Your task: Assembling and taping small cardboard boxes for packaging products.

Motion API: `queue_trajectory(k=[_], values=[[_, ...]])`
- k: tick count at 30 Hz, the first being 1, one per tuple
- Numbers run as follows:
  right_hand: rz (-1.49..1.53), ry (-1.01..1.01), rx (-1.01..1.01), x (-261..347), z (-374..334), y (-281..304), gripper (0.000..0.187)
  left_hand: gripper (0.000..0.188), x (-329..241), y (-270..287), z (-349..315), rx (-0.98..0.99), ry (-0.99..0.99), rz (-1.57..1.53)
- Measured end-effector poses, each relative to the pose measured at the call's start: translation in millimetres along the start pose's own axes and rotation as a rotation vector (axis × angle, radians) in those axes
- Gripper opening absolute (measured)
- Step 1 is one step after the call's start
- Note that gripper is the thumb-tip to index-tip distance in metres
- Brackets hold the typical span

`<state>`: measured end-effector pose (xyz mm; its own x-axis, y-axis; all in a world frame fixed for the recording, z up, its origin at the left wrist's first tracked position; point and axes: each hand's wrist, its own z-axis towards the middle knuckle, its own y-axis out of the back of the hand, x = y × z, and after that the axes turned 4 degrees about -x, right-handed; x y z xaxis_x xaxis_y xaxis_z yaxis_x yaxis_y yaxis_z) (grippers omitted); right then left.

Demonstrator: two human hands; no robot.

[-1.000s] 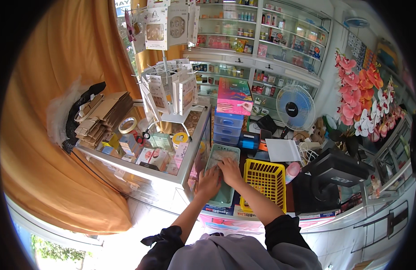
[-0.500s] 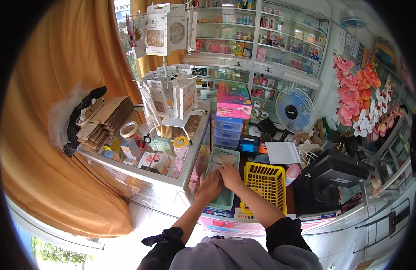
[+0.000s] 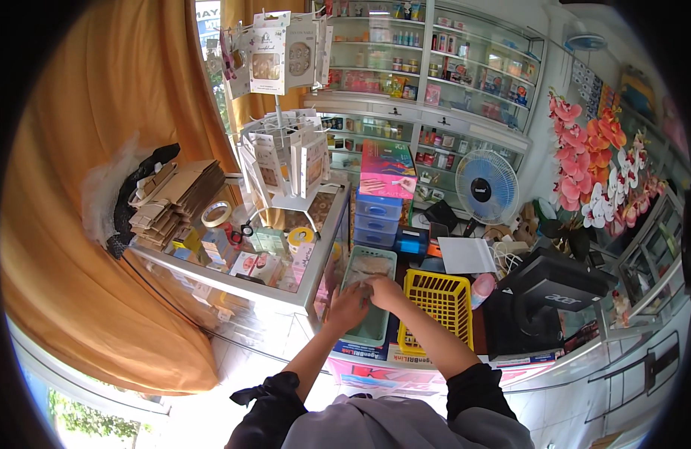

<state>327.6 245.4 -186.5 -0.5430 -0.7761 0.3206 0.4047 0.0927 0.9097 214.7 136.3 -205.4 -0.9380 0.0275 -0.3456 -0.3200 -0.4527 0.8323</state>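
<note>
Green tray [image 3: 372, 331] is set lengthwise on the desk [image 3: 392, 329], near end close to the front edge. To its right, only a narrow strip is left before the yellow basket [image 3: 441, 303], which is partly overlapped by the right forearm [image 3: 435, 340]. The far end is bounded by blue drawers [image 3: 376, 219]; bare tray floor is seen at the near end. Left hand [image 3: 349, 307] and right hand [image 3: 385, 291] are held over the tray's middle, fingers bent narrow; whether anything is pinched cannot be told. Pale packet [image 3: 372, 265] is located just beyond the fingers, in the far half
</note>
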Motion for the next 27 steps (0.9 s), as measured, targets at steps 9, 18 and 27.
queue_trajectory(k=[9, 18, 27], values=[[0.612, -0.044, -0.280, 35, 8, 83, 0.021, 0.045, -51, 77, 36, -0.175, 0.097, -0.749], [0.777, 0.308, -0.458, 147, 41, 134, 0.015, 0.022, -22, 201, 30, -0.492, 0.027, -0.844], [0.780, 0.572, -0.218, 251, 95, 100, 0.020, 0.013, 78, 277, -22, -0.568, 0.184, -0.697]])
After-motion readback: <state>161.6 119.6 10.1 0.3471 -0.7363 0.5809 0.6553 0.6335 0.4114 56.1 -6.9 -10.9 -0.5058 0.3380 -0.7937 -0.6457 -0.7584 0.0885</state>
